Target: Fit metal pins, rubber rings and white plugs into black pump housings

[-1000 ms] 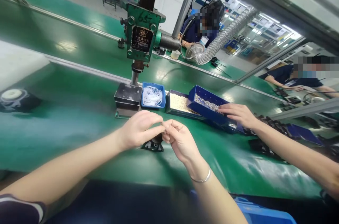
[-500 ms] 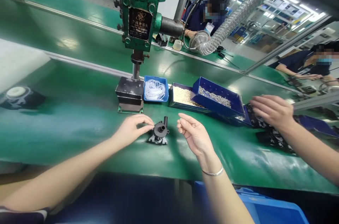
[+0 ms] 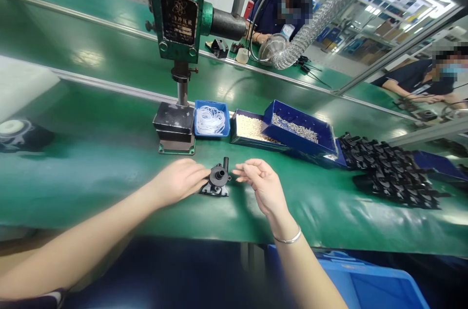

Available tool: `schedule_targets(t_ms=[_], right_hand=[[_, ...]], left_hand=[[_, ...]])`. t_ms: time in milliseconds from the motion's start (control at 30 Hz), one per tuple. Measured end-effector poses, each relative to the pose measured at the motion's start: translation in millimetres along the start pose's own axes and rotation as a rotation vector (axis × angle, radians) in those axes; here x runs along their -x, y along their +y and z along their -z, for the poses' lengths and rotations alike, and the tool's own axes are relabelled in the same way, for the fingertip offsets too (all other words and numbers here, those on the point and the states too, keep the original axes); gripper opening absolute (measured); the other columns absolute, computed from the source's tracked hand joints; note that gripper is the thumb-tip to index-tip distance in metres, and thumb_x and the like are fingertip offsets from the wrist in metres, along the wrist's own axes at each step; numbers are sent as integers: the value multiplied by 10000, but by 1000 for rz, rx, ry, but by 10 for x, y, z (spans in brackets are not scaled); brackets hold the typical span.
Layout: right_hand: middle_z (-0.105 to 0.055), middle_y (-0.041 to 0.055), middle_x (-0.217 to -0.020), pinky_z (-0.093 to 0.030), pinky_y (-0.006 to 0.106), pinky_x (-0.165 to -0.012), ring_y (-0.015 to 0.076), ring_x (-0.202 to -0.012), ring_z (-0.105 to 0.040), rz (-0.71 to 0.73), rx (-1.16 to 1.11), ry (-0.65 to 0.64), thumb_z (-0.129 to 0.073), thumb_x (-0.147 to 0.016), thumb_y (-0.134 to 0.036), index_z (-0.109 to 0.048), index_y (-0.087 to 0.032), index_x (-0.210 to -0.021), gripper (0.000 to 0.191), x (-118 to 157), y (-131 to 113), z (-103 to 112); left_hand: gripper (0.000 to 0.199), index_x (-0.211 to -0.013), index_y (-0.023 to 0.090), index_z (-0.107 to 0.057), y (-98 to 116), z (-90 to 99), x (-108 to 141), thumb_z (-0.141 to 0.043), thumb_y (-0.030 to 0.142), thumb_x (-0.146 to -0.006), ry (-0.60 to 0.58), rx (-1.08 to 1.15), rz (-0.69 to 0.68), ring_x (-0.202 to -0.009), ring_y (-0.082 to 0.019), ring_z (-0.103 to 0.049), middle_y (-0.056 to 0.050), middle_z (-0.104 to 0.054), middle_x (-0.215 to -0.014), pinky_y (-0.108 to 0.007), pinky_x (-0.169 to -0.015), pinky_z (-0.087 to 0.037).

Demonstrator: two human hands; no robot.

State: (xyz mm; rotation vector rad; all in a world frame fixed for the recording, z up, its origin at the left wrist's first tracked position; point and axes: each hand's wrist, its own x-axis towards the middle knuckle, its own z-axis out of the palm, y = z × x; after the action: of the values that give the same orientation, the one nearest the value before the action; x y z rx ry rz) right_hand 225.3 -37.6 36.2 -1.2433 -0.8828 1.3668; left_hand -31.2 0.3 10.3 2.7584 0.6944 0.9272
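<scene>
A black plastic pump housing (image 3: 218, 176) with an upright side pipe and a central nozzle rests on the green bench, a silvery-grey bracket beneath it. My left hand (image 3: 183, 178) is closed at its left edge, the fingertips against the rim and the thumb mostly hidden. Just right of the pump, my right hand (image 3: 263, 182), with a silver bangle at the wrist, hovers with thumb and fingers pinched together. Whatever those fingertips hold, if anything, is too small to make out.
Behind the pump stand a green press (image 3: 179, 11), a blue tray of white rings (image 3: 211, 120), a bin of small cream-coloured pieces (image 3: 248, 126) and a blue bin of screws (image 3: 302, 128). Black parts (image 3: 391, 170) are piled at right. Two co-workers sit across the bench.
My right hand has come closer to the pump. My left hand has turned, its back now more upward. Another person's arm at the right has gone out of view, uncovering the black parts.
</scene>
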Motion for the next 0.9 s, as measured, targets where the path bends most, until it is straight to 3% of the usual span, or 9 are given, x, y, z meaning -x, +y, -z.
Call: schedule_targets(t_ms=[167, 333, 467, 567, 700, 800, 867, 900], right_hand=[[-719, 46, -962, -520, 314, -845, 186, -925, -663, 134, 218, -33, -777, -804, -342, -696, -217, -823, 151, 49, 121, -76], [-684, 27, -834, -528, 324, -750, 190, -791, -644, 296, 535, -46, -686, -886, -353, -667, -238, -804, 142, 60, 208, -80], [-713, 61, -924, -566, 380, -817, 224, -882, -684, 681, 899, -127, -603, -936, -214, -670, -262, -963, 86, 80, 238, 4], [-712, 113, -1088, -579, 421, -906, 253, -1049, -677, 956, 1124, -251, -570, -924, -104, -611, -238, -1211, 319, 94, 328, 92], [-699, 193, -1129, -600, 421, -891, 282, -1097, -669, 1193, 1259, -243, -587, -883, -31, -514, -109, -1342, 471, 144, 429, 145], [-721, 151, -1078, -592, 399, -864, 257, -1029, -689, 1169, 1310, -245, -585, -888, -48, -559, -148, -1279, 405, 123, 210, 185], [-722, 117, -1068, -566, 397, -885, 239, -1013, -684, 1119, 1296, -85, -559, -916, -95, -605, -197, -1202, 307, -26, -132, 262], [-714, 118, -1071, -549, 405, -906, 240, -1016, -676, 1101, 1266, 79, -546, -931, -132, -624, -198, -1169, 259, -156, -339, 322]], left_hand=[[180, -1099, 170, -641, 26, 2, 5, -562, 220, -946, -13, 20, -11, -974, -223, -676, -107, -710, -1098, -409, -934, -523], [577, -1356, 175, -468, 113, -67, -93, -680, 376, -858, -71, 269, 239, -1258, -297, -556, -178, -511, -1421, -442, -1031, -496], [499, -1266, 182, -512, 119, -245, -124, -696, 371, -842, -89, 446, 287, -1216, -282, -594, -172, -519, -1389, -424, -1026, -513], [494, -1244, 185, -515, 102, -344, -101, -710, 370, -830, -47, 490, 291, -1212, -276, -595, -174, -523, -1370, -426, -1039, -502], [521, -1264, 182, -508, 96, -387, -73, -719, 359, -821, -27, 501, 272, -1229, -277, -580, -173, -525, -1356, -424, -1043, -496], [538, -1275, 179, -497, 98, -406, -62, -722, 346, -817, -15, 497, 263, -1231, -283, -579, -180, -519, -1356, -426, -1037, -499], [544, -1285, 183, -484, 98, -422, -54, -718, 330, -816, -7, 499, 260, -1230, -286, -581, -185, -510, -1364, -424, -1022, -510], [550, -1292, 183, -475, 99, -429, -50, -715, 322, -817, -2, 501, 256, -1230, -288, -582, -188, -504, -1370, -424, -1015, -515]])
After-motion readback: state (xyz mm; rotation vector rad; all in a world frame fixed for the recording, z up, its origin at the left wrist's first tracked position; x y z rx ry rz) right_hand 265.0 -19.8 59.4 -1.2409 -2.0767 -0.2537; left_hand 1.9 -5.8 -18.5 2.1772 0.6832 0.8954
